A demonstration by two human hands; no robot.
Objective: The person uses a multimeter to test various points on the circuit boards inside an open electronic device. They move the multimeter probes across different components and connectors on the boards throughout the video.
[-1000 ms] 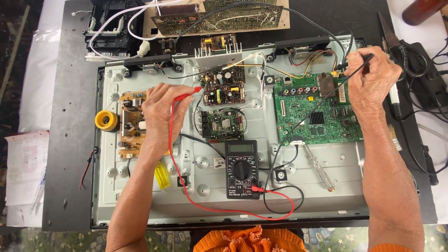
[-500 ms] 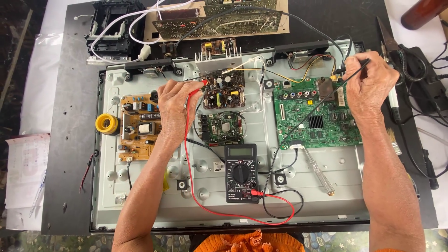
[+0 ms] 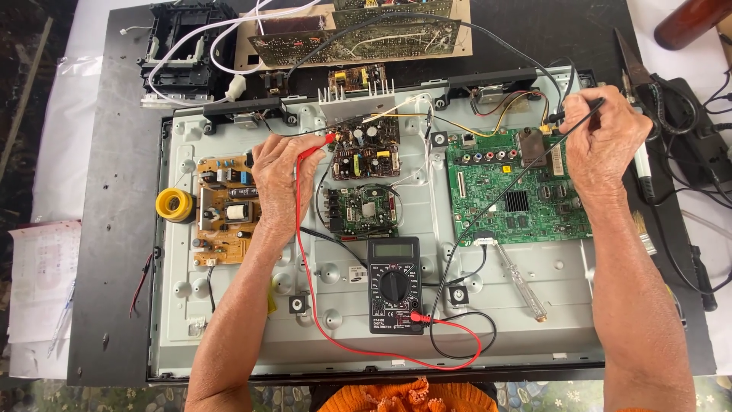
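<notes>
While the left hand (image 3: 278, 179) pinches the red probe (image 3: 319, 146) at the small board (image 3: 366, 149) and the right hand (image 3: 606, 145) grips the black probe (image 3: 576, 113) over the green board (image 3: 518, 187), it looks like probing, and reading the meter (image 3: 394, 284) seems next.
</notes>
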